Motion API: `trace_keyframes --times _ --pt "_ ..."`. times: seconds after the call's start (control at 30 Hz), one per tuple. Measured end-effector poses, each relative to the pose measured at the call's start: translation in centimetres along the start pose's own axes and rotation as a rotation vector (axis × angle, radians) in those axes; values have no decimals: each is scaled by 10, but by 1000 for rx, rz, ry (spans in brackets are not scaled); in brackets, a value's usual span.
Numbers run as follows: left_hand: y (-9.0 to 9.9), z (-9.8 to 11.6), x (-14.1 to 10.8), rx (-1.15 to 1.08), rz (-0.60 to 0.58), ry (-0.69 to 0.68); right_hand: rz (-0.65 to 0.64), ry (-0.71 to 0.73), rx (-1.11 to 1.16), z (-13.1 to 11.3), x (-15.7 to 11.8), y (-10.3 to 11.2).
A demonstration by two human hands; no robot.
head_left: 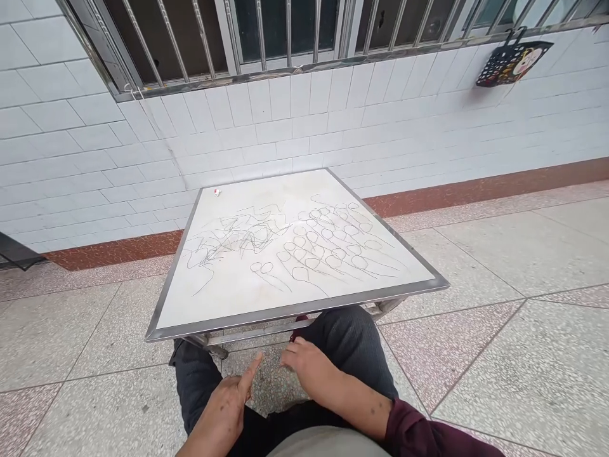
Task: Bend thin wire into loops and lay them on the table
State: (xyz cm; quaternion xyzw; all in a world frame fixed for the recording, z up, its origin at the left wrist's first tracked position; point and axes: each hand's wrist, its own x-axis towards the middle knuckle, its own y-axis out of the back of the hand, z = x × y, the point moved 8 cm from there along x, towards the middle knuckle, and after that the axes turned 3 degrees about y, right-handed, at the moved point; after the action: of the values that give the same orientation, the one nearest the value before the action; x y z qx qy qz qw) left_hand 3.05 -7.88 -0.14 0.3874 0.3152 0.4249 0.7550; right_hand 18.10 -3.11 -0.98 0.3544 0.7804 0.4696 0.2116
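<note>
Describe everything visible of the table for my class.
The table has a flat, off-white top with a grey metal-looking rim, and metal-looking supports below. It stands beside a white tiled wall. Thin dark lines, tangled left and looped right, spread across its middle; drawn or loose, I cannot tell. A small red-and-white object sits near its far left corner. The left hand and right hand appear apart from it.

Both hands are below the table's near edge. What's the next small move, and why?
I'd probably raise the left hand over the table's near edge, toward the tangled lines. Its index finger is extended, nothing shows in its grasp, and it sits short of the edge while the lines lie beyond it.
</note>
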Motion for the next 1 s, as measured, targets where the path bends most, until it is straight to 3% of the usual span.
trace_keyframes --times 0.1,0.2,0.3,0.5,0.73,0.9,1.0 --pt "6 6 3 56 24 -3 106 42 -93 -12 5 18" --pt "5 20 8 74 15 -65 77 138 -12 -33 12 9" --pt "6 33 12 72 23 -130 52 146 121 -41 16 -4" --pt "26 54 17 130 78 -185 109 113 363 -33 10 1" --pt "40 63 27 104 153 -230 138 9 454 -22 7 8" --pt "43 67 27 341 200 -258 208 17 538 -19 9 11" --pt "43 73 22 379 302 -344 248 -6 678 -15 11 7"
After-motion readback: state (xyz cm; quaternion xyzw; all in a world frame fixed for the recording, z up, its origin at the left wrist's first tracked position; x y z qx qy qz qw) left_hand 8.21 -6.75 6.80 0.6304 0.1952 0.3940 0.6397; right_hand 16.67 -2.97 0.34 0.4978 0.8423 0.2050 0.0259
